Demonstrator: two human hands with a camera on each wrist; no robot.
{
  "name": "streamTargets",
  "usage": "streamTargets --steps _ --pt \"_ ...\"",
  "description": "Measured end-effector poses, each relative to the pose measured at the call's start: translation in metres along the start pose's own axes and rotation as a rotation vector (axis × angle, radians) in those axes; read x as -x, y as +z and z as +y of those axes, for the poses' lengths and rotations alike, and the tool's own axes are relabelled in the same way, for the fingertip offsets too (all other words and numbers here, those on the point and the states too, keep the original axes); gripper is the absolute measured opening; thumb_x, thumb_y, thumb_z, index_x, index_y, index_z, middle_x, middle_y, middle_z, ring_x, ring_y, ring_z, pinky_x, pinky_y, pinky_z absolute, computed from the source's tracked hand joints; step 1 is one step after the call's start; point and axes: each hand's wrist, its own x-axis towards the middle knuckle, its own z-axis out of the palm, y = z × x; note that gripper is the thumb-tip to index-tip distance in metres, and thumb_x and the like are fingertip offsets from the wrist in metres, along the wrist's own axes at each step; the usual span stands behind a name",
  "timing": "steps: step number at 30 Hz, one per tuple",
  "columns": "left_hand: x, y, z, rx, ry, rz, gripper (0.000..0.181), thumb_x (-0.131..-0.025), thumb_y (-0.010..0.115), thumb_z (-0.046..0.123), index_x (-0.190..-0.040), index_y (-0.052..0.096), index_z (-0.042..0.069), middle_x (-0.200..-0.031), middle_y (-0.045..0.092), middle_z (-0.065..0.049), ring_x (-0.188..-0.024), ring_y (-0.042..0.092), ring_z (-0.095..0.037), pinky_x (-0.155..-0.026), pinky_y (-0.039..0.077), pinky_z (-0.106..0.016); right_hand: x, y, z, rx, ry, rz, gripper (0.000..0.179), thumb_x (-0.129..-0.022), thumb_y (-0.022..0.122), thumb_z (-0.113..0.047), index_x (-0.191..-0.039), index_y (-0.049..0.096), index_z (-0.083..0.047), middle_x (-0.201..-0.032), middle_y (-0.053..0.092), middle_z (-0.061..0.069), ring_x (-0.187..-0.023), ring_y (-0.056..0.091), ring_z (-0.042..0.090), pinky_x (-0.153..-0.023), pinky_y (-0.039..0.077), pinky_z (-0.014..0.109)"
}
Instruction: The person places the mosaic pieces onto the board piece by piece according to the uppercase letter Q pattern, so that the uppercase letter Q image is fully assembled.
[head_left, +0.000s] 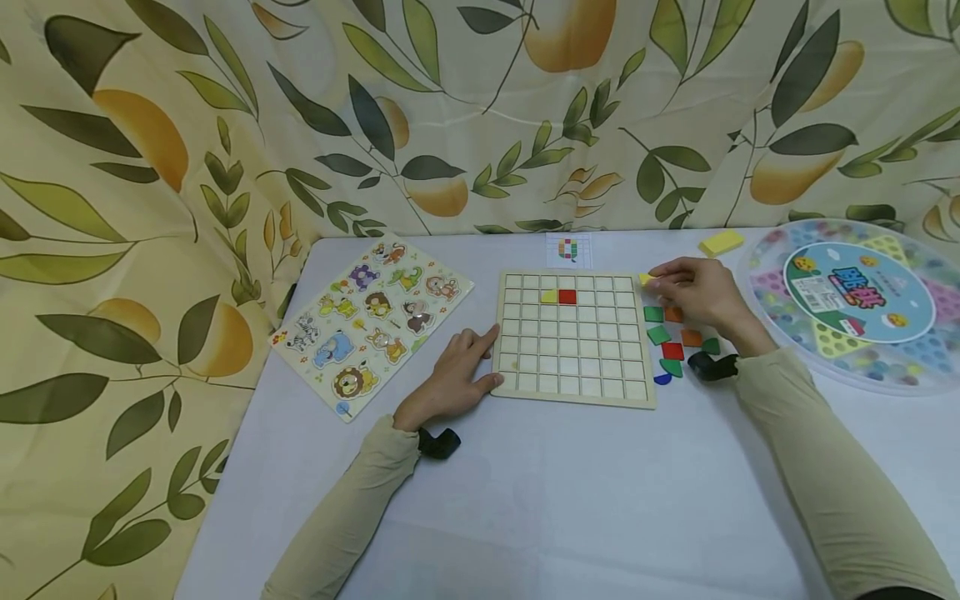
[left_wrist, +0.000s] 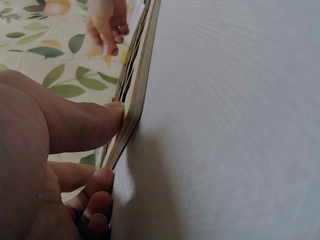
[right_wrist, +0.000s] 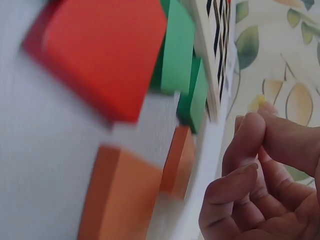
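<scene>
A wooden grid board point(head_left: 573, 402) lies on the white table, with a yellow piece point(head_left: 550, 296) and a red square block point(head_left: 567, 297) side by side in its upper cells. My left hand point(head_left: 456, 372) steadies the board's left edge, its thumb and index finger touching the rim. Beyond the board's upper right corner, my right hand point(head_left: 701, 292) pinches a small yellow block point(right_wrist: 261, 100) between thumb and fingertips; its exact shape is mostly hidden. Just below that hand lie green blocks point(head_left: 658, 335), orange blocks point(head_left: 691, 338), a red block point(head_left: 672, 351) and a blue piece point(head_left: 663, 379).
Behind the board stands a small pattern card point(head_left: 568, 250). An animal picture board point(head_left: 372, 321) lies at the left. A round clear container point(head_left: 765, 350) with a blue label occupies the right, and a yellow block point(head_left: 722, 242) sits near the table's back edge.
</scene>
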Motion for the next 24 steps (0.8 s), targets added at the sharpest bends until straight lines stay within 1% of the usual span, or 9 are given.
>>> streamTargets --steps 2,5,10,12,16,20,24 --pt "0.0 0.0 0.001 0.003 -0.004 -0.005 0.078 -0.103 0.068 0.022 -0.167 0.027 0.001 -0.114 0.049 -0.009 -0.098 0.035 -0.019 -0.085 0.03 -0.031 0.002 0.002 -0.003 0.007 -0.003 -0.012 0.045 -0.104 0.069 -0.033 -0.132 0.066 0.002 -0.118 0.072 0.024 -0.087 0.066 0.018 -0.067 0.05 0.022" --pt "0.001 -0.001 0.002 0.008 -0.005 -0.003 0.078 -0.103 0.068 0.021 -0.167 0.027 0.001 -0.113 0.049 -0.008 -0.098 0.035 -0.019 -0.086 0.03 -0.03 0.004 0.007 -0.008 0.014 -0.013 -0.024 0.044 -0.103 0.071 -0.034 -0.131 0.067 0.002 -0.117 0.073 0.023 -0.089 0.066 0.021 -0.068 0.049 0.023" --pt "0.001 -0.001 0.003 0.011 -0.005 -0.001 0.079 -0.102 0.068 0.022 -0.167 0.028 0.001 -0.112 0.048 -0.007 -0.098 0.035 -0.019 -0.085 0.029 -0.03 0.005 0.016 -0.014 0.023 -0.043 -0.044 0.041 -0.102 0.073 -0.032 -0.127 0.069 0.0 -0.114 0.075 0.02 -0.09 0.067 0.016 -0.072 0.049 0.018" --pt "0.001 -0.001 0.004 0.013 -0.006 -0.001 0.079 -0.102 0.068 0.022 -0.167 0.028 0.001 -0.113 0.048 -0.007 -0.098 0.035 -0.019 -0.084 0.029 -0.03 0.006 0.019 -0.015 0.026 -0.053 -0.06 0.043 -0.101 0.074 -0.034 -0.127 0.07 0.0 -0.114 0.075 0.019 -0.091 0.067 0.015 -0.073 0.049 0.017" --pt "0.001 -0.001 0.004 0.015 -0.006 0.002 0.078 -0.102 0.068 0.021 -0.166 0.028 0.001 -0.112 0.048 -0.007 -0.097 0.035 -0.018 -0.084 0.029 -0.03 0.007 0.023 -0.019 0.027 -0.075 -0.088 0.046 -0.101 0.074 -0.035 -0.127 0.069 0.002 -0.115 0.075 0.021 -0.093 0.069 0.02 -0.072 0.049 0.017" --pt "0.001 -0.001 0.004 0.015 -0.007 0.006 0.077 -0.102 0.067 0.021 -0.166 0.029 0.001 -0.112 0.048 -0.007 -0.098 0.035 -0.018 -0.085 0.03 -0.03 0.007 0.026 -0.026 0.035 -0.097 -0.096 0.046 -0.102 0.073 -0.034 -0.128 0.069 0.003 -0.117 0.074 0.023 -0.1 0.071 0.027 -0.072 0.049 0.016" --pt "0.001 -0.001 0.004 0.017 -0.009 0.008 0.077 -0.102 0.068 0.021 -0.166 0.03 0.001 -0.112 0.048 -0.007 -0.098 0.035 -0.018 -0.084 0.03 -0.03 0.003 0.031 -0.034 0.047 -0.106 -0.093 0.04 -0.102 0.073 -0.03 -0.127 0.07 0.001 -0.117 0.074 0.022 -0.104 0.07 0.029 -0.078 0.049 0.02"
